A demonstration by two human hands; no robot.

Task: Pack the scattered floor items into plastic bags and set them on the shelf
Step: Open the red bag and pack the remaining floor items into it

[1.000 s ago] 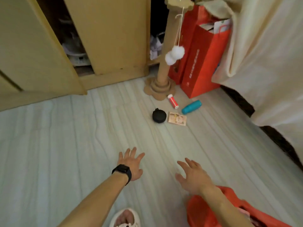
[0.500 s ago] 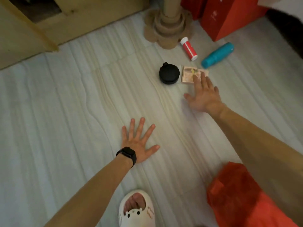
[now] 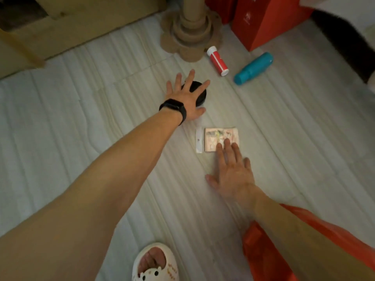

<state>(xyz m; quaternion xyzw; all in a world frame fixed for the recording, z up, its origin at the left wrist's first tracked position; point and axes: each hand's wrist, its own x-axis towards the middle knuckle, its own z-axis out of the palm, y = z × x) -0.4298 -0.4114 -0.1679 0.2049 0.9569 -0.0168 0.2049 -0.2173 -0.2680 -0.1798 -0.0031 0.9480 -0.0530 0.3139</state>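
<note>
On the pale floor lies a black round case (image 3: 199, 93), and my left hand (image 3: 185, 96) rests over it with fingers spread straight. A flat printed packet (image 3: 215, 136) lies nearer to me; the straight fingertips of my right hand (image 3: 231, 171) press on its near edge. Beyond them a small red tube with white caps (image 3: 217, 61) and a teal bottle (image 3: 253, 68) lie on their sides. A red plastic bag (image 3: 269, 254) lies under my right forearm at the lower right.
A cardboard post with a scalloped base (image 3: 189, 31) stands just behind the items. Red paper bags (image 3: 263, 19) stand to its right, a wooden cabinet (image 3: 67, 27) to its left. My foot in a white slipper (image 3: 155, 264) is at the bottom edge.
My left hand moved forward from the bare floor onto the black case. My right hand slid the packet back toward me, away from the case.
</note>
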